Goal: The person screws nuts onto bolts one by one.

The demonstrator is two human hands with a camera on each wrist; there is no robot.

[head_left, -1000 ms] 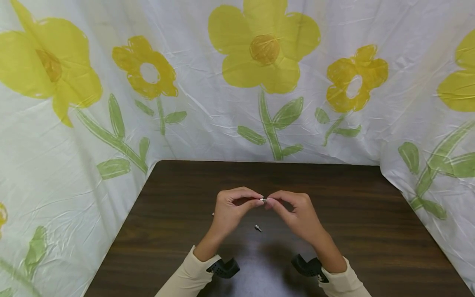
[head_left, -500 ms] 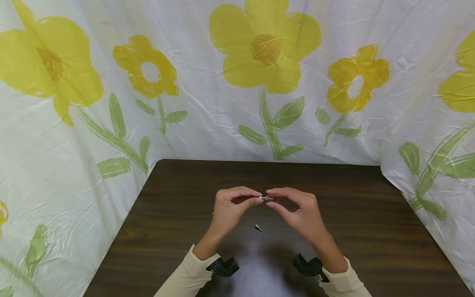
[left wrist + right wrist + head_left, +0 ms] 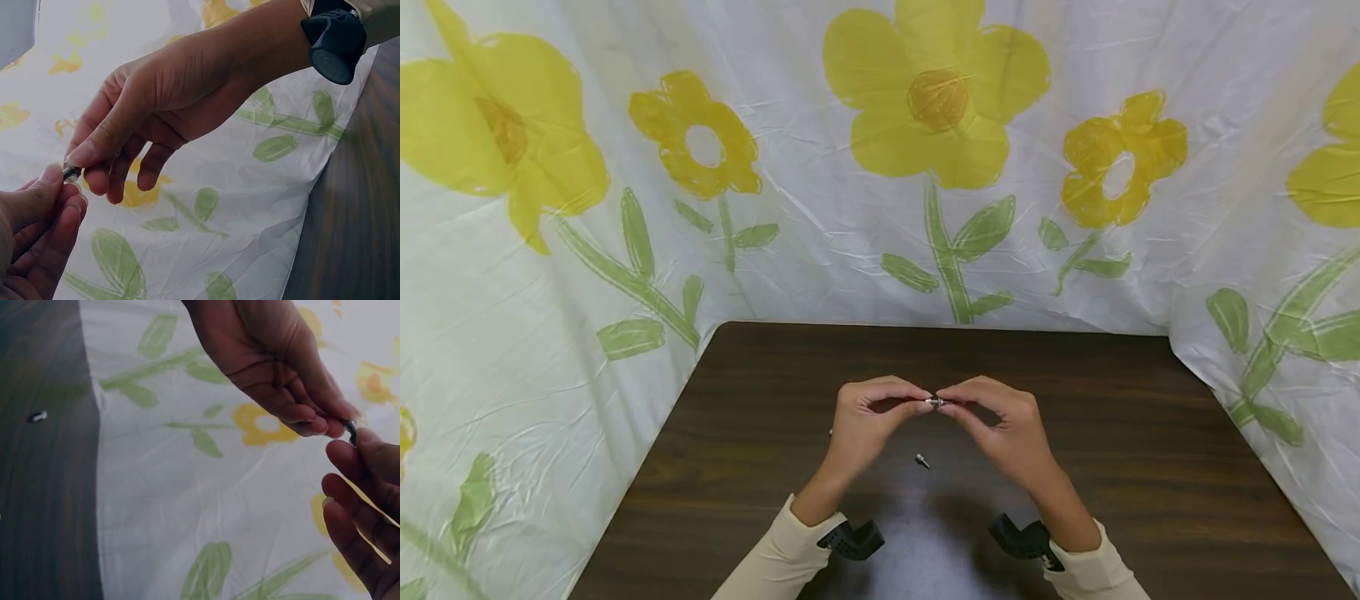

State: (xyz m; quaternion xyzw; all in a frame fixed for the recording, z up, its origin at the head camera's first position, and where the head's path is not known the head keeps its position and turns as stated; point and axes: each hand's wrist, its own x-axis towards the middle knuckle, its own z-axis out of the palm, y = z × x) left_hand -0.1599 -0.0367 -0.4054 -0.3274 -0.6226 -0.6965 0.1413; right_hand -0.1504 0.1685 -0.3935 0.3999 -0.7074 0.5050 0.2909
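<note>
A small silver metal fitting [image 3: 936, 402] with a wider collar is held between both hands, above the middle of the table. My left hand [image 3: 861, 429] pinches one end between thumb and forefinger. From the other side, my right hand [image 3: 1017, 437] pinches the opposite end the same way. Close up in the left wrist view, the fitting [image 3: 70, 172] shows only as a short shiny stub, its ends hidden by fingertips. A similar loose metal piece [image 3: 922, 461], thick-headed with a thinner shank, lies on the table below the hands.
The dark wood-grain table [image 3: 760, 383] spreads under both arms. A tiny light object [image 3: 831, 432] peeks out beside the left wrist. Behind and around the table hangs a white curtain [image 3: 820, 250] with yellow flowers. Black cameras [image 3: 856, 540] sit on both wrists.
My right fingers parted around the fitting half a second ago, baring its end, and now pinch it again. The left hand has kept its hold, and the loose piece has stayed put.
</note>
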